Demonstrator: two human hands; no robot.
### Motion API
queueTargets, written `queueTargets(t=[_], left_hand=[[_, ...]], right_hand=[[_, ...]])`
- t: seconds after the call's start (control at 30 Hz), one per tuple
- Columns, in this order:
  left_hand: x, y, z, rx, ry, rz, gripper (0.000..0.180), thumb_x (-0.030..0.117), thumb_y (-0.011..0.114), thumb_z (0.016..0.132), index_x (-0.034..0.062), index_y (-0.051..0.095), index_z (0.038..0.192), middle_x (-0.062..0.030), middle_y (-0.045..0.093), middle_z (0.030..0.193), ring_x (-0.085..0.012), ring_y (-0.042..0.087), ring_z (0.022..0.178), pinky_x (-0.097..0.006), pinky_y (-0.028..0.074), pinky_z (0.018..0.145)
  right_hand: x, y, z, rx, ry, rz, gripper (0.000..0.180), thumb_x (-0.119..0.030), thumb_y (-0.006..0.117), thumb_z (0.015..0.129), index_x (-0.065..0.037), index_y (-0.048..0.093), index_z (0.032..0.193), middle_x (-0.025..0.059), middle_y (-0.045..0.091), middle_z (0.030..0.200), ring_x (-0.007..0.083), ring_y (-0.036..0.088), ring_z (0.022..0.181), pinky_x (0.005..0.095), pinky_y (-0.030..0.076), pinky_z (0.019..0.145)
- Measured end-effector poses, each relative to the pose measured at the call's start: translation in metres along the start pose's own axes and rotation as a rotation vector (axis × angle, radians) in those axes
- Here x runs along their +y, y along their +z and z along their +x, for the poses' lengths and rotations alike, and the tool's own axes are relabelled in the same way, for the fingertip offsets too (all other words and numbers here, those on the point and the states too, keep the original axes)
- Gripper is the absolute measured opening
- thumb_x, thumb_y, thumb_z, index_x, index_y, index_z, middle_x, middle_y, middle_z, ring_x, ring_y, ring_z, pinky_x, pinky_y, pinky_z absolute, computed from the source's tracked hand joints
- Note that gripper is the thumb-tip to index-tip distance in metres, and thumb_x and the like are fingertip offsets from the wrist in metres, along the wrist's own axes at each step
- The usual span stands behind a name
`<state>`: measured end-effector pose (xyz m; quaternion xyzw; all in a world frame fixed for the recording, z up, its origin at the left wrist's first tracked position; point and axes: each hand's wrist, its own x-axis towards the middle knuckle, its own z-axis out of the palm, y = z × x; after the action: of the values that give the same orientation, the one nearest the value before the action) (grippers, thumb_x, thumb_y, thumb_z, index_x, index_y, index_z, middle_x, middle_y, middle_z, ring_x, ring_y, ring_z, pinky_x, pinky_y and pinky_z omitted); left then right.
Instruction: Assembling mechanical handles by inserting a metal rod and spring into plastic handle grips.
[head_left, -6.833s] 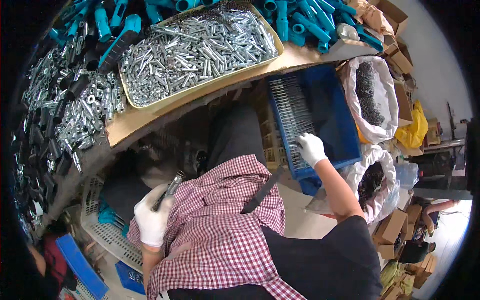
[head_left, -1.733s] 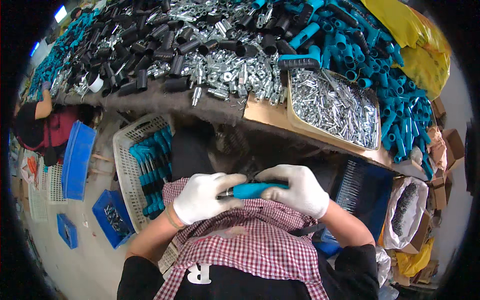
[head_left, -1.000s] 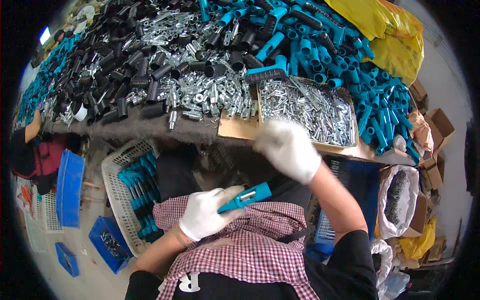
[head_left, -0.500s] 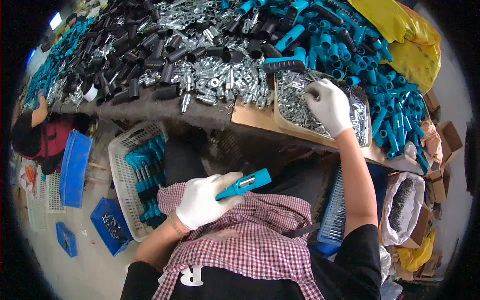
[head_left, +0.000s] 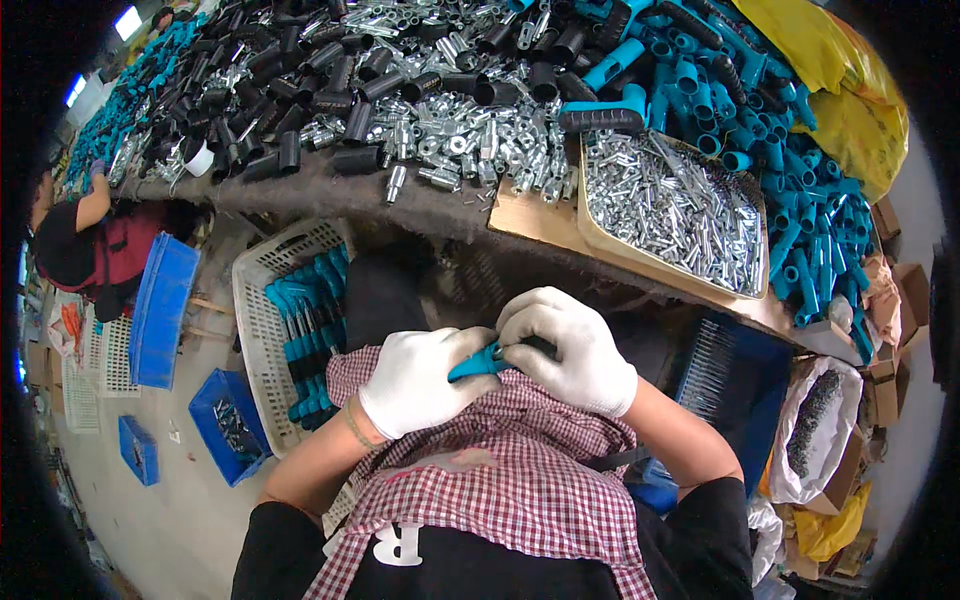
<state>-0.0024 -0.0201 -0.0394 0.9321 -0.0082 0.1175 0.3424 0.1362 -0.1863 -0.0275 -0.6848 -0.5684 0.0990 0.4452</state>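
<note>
My left hand (head_left: pixel 415 382), in a white glove, is wrapped round a teal tubular handle (head_left: pixel 474 366) above my checked apron (head_left: pixel 520 470). Against the handle's right end, my gloved right hand (head_left: pixel 575 358) has its fingers pinched together. Whatever those fingers hold is hidden by the glove. Much of the handle is also covered by both hands. Beyond them on the bench stands a cream tray (head_left: pixel 650 263) filled with small metal pins (head_left: pixel 675 205).
Metal fittings (head_left: pixel 460 140), black sleeves (head_left: pixel 290 150) and teal handles (head_left: pixel 800 190) cover the bench. A white crate (head_left: pixel 250 290) of teal-handled assemblies stands left, beside blue bins (head_left: pixel 160 310). At far left, another person (head_left: pixel 85 235) reaches toward the bench. A blue container (head_left: pixel 745 400) is at right.
My right hand has left the pin tray and come down to the handle in my left hand. The handle is now mostly covered. The view has shifted slightly.
</note>
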Motion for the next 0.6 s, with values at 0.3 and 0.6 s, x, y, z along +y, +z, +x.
queueTargets(t=[0.3, 0.6], left_hand=[[-0.002, 0.004, 0.000, 0.015, 0.058, 0.061, 0.042, 0.034, 0.078, 0.073, 0.0089, 0.067, 0.105, -0.0102, 0.068, 0.081, -0.0292, 0.069, 0.071, -0.039, 0.054, 0.061], [0.005, -0.007, -0.002, -0.110, 0.138, 0.119, 0.040, 0.031, 0.080, 0.071, 0.0082, 0.067, 0.102, -0.0100, 0.063, 0.076, -0.0297, 0.066, 0.067, -0.039, 0.052, 0.059]], right_hand=[[-0.019, 0.002, 0.007, -0.134, -0.261, -0.559, 0.015, -0.019, 0.064, 0.074, -0.006, 0.062, 0.080, 0.0109, 0.061, 0.089, 0.0292, 0.061, 0.084, 0.0416, 0.049, 0.082], [0.007, -0.019, 0.026, -0.644, 0.660, 0.281, 0.033, -0.026, 0.075, 0.076, 0.001, 0.064, 0.091, 0.0105, 0.066, 0.076, 0.0165, 0.063, 0.070, 0.0335, 0.050, 0.063]])
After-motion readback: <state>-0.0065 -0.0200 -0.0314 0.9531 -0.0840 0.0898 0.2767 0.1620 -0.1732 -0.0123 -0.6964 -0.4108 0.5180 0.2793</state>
